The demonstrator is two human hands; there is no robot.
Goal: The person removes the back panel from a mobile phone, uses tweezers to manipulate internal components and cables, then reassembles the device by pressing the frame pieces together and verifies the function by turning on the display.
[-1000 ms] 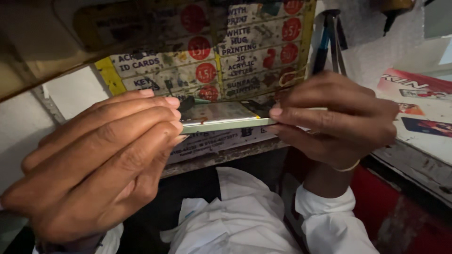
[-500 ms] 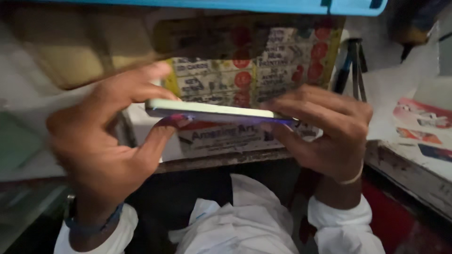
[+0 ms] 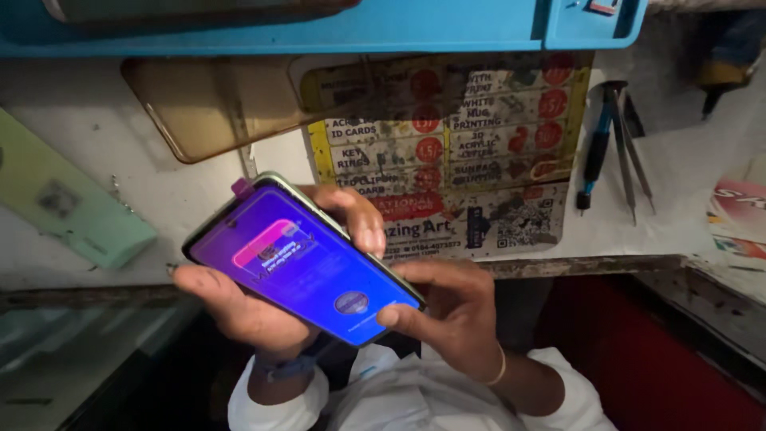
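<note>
While both hands [image 3: 263, 315] grip it, phone [image 3: 299, 259] text blurs.

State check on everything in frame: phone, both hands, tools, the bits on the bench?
phone: screen lit purple, tilted, held in both hands
left hand: cradling the phone from below
right hand: gripping the phone's lower end, thumb at its screen edge
tweezers: lying on the bench, unused
blue-handled tool: lying beside the tweezers
brown phone cover: lying flat on the bench
price card: flat, worn, stained
</note>
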